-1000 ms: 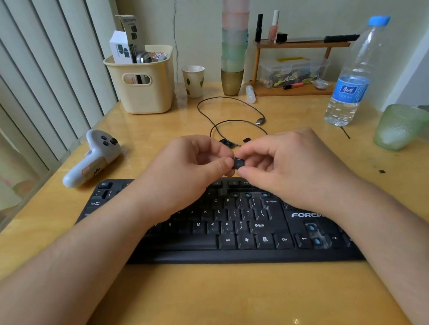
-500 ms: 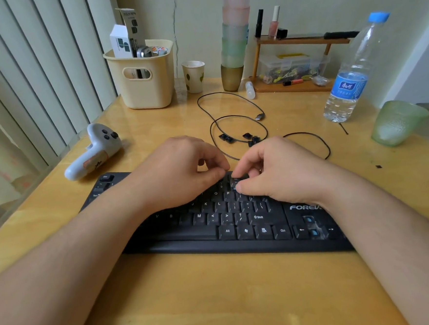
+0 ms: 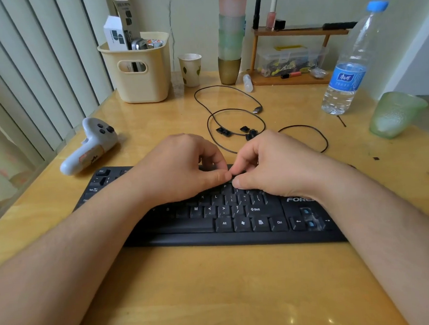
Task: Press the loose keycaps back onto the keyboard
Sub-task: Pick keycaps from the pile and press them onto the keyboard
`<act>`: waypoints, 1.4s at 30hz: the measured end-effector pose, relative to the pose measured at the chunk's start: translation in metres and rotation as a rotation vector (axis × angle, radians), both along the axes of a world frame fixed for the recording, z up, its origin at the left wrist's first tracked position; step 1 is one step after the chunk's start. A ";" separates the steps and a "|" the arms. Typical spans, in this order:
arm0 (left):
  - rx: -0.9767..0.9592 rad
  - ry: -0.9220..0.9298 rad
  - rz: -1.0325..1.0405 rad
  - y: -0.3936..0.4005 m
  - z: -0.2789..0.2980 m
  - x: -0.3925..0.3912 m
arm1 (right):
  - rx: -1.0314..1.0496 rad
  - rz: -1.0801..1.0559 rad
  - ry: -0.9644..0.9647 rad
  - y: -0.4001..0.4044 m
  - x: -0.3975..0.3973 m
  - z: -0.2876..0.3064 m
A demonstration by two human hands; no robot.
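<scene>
Pressing on keyboard (image 3: 237, 211) upper rows: left hand (image 3: 181, 168), right hand (image 3: 274, 163), fingers curled, thumbs meeting; grasp undeterminable. Loose keycaps (image 3: 223, 131) at 12 o'clock on counter (image 3: 217, 289).

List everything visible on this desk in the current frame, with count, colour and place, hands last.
keyboard: 1, black, near centre of desk, two arrow sockets bare
loose keycaps: a few, black, behind the hands inside the cable loop
cable: 1, black, looped behind the keyboard
controller: 1, white, left of keyboard
basket: 1, cream, back left, holding boxes
paper cup: 1, white with leaf print, beside basket
stacked cups: 1 stack, pastel, back centre
wooden shelf: 1, brown, back right
water bottle: 1, clear, blue cap, right
green glass: 1, far right
left hand: fingers curled over upper keys
right hand: fingers curled, fingertips meeting the left's
</scene>
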State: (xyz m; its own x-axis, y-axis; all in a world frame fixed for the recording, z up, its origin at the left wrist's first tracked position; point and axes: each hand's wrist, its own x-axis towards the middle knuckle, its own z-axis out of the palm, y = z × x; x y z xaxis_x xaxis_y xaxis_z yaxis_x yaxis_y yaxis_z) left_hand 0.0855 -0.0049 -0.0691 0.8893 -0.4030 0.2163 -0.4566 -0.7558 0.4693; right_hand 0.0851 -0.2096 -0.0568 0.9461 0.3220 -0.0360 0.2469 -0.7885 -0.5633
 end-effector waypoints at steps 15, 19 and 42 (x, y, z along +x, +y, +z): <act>-0.011 0.064 0.019 -0.003 0.000 0.000 | -0.325 0.192 -0.130 -0.007 -0.010 0.011; -0.013 0.083 0.034 -0.004 0.002 0.000 | -0.395 0.239 -0.200 -0.006 -0.011 0.013; -0.041 0.146 0.048 -0.002 0.004 -0.003 | -0.170 0.206 -0.130 -0.009 0.000 0.005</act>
State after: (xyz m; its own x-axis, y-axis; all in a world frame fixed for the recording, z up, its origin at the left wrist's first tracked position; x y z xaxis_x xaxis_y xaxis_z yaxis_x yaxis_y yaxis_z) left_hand 0.0821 -0.0065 -0.0655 0.9307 -0.3523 0.0986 -0.3448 -0.7542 0.5588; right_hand 0.0852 -0.2188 -0.0522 0.8614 0.5078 0.0117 0.4734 -0.7943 -0.3806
